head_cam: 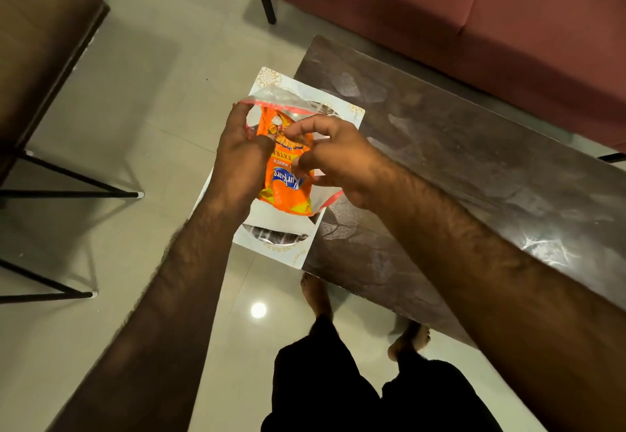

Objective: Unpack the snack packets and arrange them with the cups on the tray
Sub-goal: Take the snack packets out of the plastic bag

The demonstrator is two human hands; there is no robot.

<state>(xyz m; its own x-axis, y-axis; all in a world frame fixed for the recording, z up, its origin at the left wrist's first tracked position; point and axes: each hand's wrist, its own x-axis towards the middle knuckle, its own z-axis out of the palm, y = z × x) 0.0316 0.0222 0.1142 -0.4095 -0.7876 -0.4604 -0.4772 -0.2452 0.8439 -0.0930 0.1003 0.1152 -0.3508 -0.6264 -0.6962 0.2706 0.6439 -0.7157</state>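
Above dark table [474, 160] and tray [271, 241]: left hand [240, 160] gripping clear bag [284, 99], right hand [338, 157] pinching orange snack packet [288, 187], apparently mid-extraction; next, freeing and setting down; cups unseen.

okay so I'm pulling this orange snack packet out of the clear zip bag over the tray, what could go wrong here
1. The tray overhangs the table edge above the floor; a downward bump could tip it off.
2. The left hand and right hand work the orange snack packet from the clear zip bag in mid-air; if it slips, it may land on the floor.
3. Squeezing the packet could crush the snacks.
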